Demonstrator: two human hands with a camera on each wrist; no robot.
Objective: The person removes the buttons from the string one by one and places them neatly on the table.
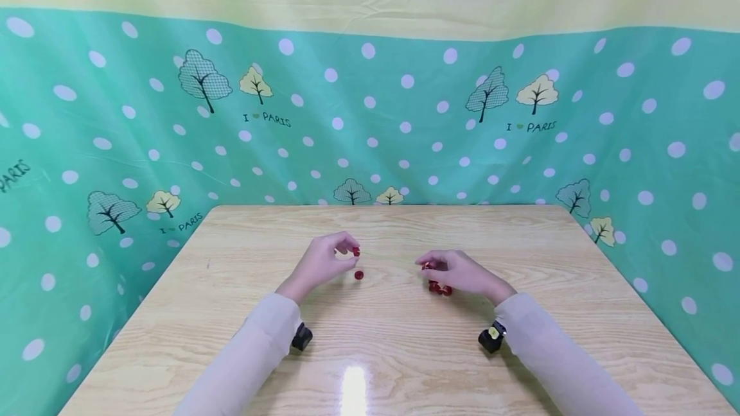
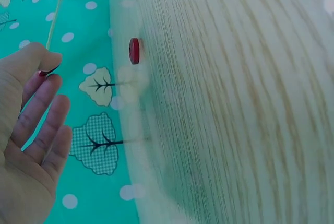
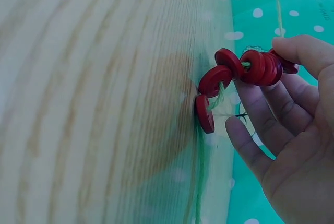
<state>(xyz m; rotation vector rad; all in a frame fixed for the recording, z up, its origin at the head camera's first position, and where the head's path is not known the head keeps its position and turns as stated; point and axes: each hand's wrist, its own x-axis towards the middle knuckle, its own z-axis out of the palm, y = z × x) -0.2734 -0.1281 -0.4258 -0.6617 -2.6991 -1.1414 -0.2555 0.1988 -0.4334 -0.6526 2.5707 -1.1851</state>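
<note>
Pinching one red button (image 1: 356, 251), other fingers loose, your left hand (image 1: 329, 259) is apparently holding the cord (image 3: 278, 10) taut from your right hand (image 1: 459, 272), whose thumb and fingers are gripping threaded buttons (image 3: 252, 68). One stray button (image 1: 359, 275) is lying near your left fingertips. Only the right-wrist view is clearly showing cord linking the cluster.

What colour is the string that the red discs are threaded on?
Pale green. The string shows best in the right wrist view.
</note>
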